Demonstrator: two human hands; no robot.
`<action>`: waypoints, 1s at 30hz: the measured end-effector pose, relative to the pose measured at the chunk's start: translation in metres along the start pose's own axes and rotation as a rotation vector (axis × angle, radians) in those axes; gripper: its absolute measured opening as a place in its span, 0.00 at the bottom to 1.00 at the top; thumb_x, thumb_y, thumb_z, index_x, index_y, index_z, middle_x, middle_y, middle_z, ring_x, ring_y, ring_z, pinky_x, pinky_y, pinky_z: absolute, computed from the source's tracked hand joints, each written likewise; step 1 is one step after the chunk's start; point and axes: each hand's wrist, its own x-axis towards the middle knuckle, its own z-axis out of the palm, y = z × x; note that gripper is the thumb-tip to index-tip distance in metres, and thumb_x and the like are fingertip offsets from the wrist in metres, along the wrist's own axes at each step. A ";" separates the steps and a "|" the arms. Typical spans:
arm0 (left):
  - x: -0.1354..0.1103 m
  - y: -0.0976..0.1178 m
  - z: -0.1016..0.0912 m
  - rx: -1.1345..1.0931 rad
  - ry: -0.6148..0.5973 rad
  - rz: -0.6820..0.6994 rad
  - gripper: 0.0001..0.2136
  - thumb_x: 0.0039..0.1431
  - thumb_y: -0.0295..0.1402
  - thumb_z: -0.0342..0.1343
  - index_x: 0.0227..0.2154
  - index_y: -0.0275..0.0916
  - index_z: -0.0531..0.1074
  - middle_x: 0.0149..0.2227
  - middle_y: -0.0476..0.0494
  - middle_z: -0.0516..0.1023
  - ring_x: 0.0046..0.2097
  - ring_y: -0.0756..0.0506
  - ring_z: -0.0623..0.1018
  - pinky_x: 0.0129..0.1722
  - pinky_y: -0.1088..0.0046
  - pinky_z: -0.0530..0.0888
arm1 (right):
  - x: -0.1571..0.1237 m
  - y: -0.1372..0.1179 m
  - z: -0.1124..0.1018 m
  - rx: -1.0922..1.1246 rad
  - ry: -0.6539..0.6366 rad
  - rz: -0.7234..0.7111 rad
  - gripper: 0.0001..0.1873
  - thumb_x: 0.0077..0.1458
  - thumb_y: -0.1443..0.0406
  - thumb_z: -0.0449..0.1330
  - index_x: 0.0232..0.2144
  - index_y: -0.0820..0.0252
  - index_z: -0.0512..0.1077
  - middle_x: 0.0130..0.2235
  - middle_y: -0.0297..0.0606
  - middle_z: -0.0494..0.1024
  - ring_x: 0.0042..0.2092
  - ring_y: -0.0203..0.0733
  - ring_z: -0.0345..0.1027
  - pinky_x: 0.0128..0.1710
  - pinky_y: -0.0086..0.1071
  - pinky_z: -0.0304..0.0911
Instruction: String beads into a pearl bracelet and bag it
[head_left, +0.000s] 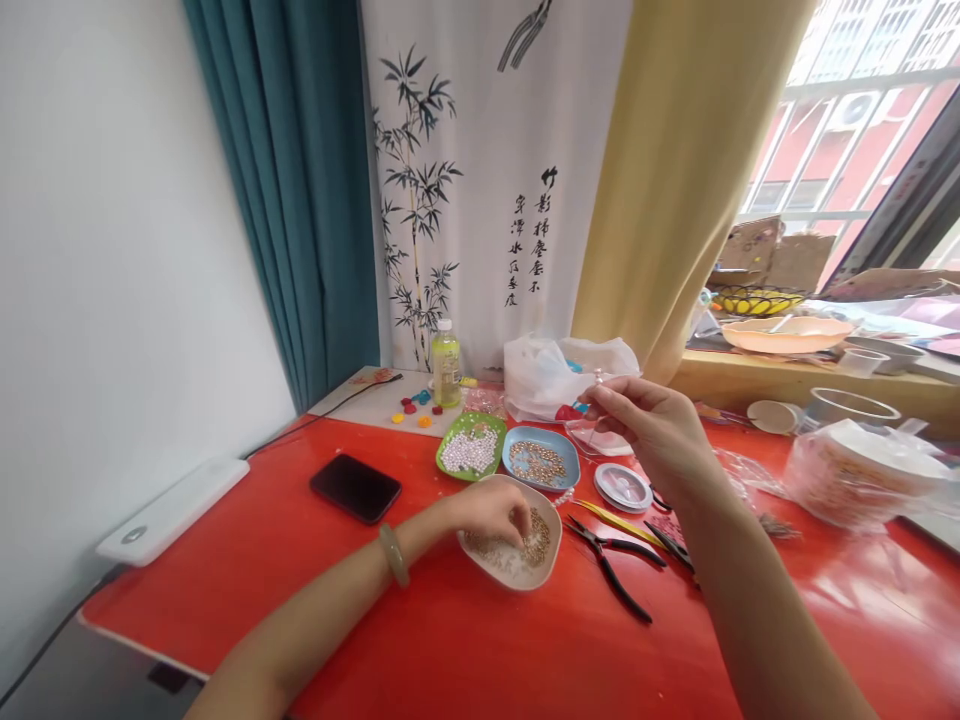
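My left hand (496, 512), with a bangle (394, 555) on the wrist, reaches into a white dish (517, 580) of small gold and clear beads (537, 540). Its fingers are curled together over the beads, and what they hold, if anything, is hidden. Raised to the right, my right hand (637, 405) pinches a small beaded piece (598, 376) with pale pearl-like beads showing above the fingertips. Behind the white dish are a green dish (444, 465) of pale pearly beads and a blue dish (574, 470) of gold beads. A short row of pearly beads (564, 496) lies by the white dish's rim.
Black-handled pliers (611, 565), yellow tweezers (619, 520) and a spool (624, 487) lie to the right. A phone (355, 488) rests left of the dishes. Farther back stand a bottle (446, 368) and a white plastic bag (532, 375). A plastic-wrapped tub (862, 470) sits far right.
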 end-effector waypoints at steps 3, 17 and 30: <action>-0.002 0.005 -0.003 0.013 -0.013 0.005 0.05 0.43 0.30 0.58 0.27 0.40 0.76 0.31 0.50 0.78 0.34 0.50 0.75 0.32 0.79 0.65 | 0.000 0.001 -0.001 -0.020 0.002 0.002 0.09 0.44 0.60 0.62 0.24 0.61 0.73 0.29 0.38 0.76 0.28 0.34 0.68 0.28 0.28 0.64; -0.002 0.006 -0.001 -0.016 -0.022 0.043 0.05 0.42 0.28 0.59 0.26 0.39 0.77 0.28 0.49 0.78 0.31 0.50 0.75 0.32 0.79 0.65 | -0.002 -0.003 -0.002 0.002 -0.012 0.018 0.10 0.44 0.59 0.62 0.24 0.62 0.72 0.29 0.37 0.75 0.28 0.31 0.67 0.28 0.26 0.63; -0.010 0.012 -0.020 -0.357 0.117 -0.032 0.05 0.44 0.29 0.58 0.26 0.36 0.76 0.27 0.47 0.77 0.30 0.50 0.73 0.31 0.78 0.66 | -0.002 -0.003 -0.002 0.006 -0.026 0.010 0.09 0.45 0.60 0.61 0.24 0.61 0.72 0.26 0.35 0.74 0.28 0.32 0.67 0.28 0.27 0.63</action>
